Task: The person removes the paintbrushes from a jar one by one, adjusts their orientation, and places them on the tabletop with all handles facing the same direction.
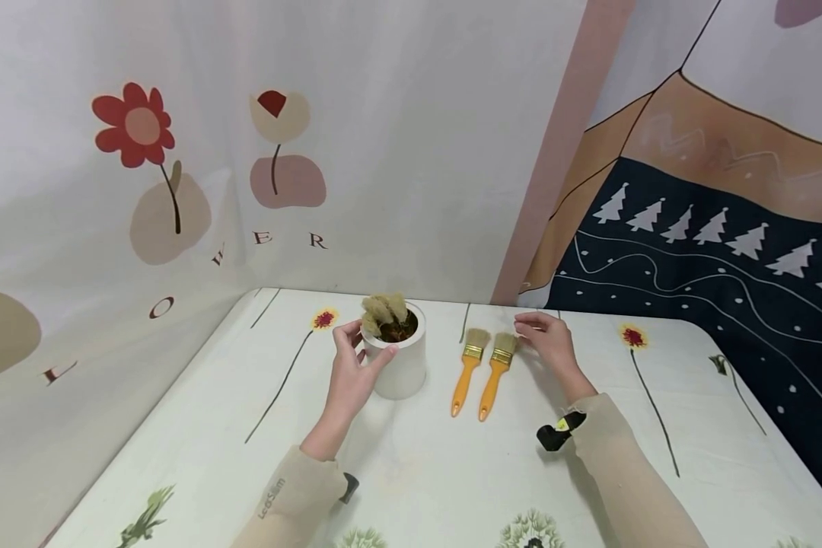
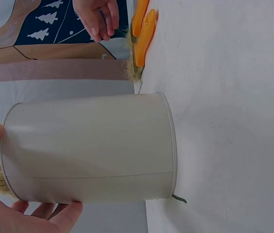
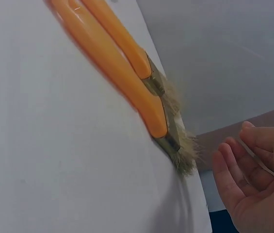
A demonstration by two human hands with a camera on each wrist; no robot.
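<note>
Left hand [image 1: 355, 369] grips pot [image 1: 400, 373] at the rim, thumb on the near side, fingers curled against the outer wall. Pot stands upright on table [image 1: 411, 472]; tan bristles [image 1: 383, 312] stick up inside it. Right of it, one brush [image 1: 466, 380] and a second brush [image 1: 494, 380] lie side by side. Right hand [image 1: 551, 342], fingers loosely bent, holds nothing, just beside the second brush's tip.

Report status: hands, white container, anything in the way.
Left hand gripping white container, upright. Right hand holding nothing. Between container and right hand: two orange-handled brushes, lying flat.
</note>
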